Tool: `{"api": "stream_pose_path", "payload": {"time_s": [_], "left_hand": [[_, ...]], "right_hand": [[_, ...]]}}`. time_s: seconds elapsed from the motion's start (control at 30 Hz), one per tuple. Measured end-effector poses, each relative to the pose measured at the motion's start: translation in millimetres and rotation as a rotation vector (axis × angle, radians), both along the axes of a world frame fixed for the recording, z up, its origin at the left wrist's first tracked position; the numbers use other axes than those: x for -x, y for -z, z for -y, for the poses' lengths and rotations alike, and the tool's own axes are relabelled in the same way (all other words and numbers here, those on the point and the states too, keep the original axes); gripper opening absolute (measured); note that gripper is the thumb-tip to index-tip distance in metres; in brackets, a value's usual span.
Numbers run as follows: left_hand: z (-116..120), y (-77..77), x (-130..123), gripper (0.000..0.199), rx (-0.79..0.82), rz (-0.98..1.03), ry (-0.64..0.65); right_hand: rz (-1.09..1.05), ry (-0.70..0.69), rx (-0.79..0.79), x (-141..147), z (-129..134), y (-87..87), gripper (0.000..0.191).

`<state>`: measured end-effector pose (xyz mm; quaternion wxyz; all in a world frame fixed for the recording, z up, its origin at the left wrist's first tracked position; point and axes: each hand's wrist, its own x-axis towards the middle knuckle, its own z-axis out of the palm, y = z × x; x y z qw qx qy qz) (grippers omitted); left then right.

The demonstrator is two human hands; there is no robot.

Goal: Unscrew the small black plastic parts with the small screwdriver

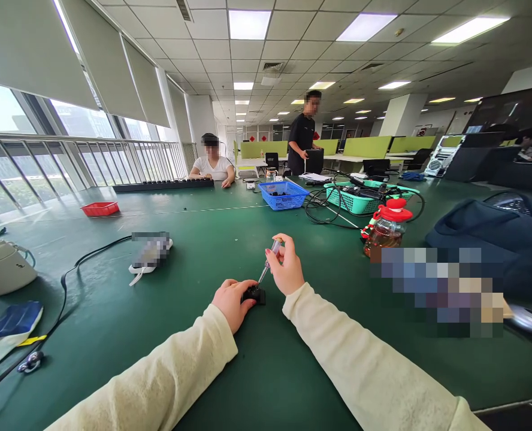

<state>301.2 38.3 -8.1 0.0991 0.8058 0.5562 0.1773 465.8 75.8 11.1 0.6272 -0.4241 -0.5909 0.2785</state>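
A small black part (257, 296) lies on the green table (284, 371), in front of me near the middle. My left hand (232, 303) is closed around its left side, thumb and fingers gripping it. My right hand (286, 266) holds a screwdriver (266, 264) with a clear handle, tilted, its shaft pointing down and left. The tip of the shaft is at the top of the black part, close to my left fingertips; whether it touches cannot be made out.
Behind stand a blue basket (284, 196), a green basket (361, 203) with cables and a red tray (100, 209). A red-lidded jar (386, 230) and dark bag (495, 239) are right. A phone-like item (151, 254) lies left. Two people are beyond the table.
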Motion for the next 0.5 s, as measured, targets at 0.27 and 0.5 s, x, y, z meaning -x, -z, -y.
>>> {"api": "stream_pose_path", "payload": {"time_s": [0.27,0.5], "left_hand": [[-2.0,0.9,0.5,0.042,0.000,-0.005,0.000],[-2.3,0.7,0.7,0.040,-0.003,-0.005,0.010]], "right_hand": [[-0.093,-0.004,0.079,-2.7,-6.8,2.0,0.031],[-0.142,0.019,0.162,-5.1,-10.1,2.5,0.031]]}}
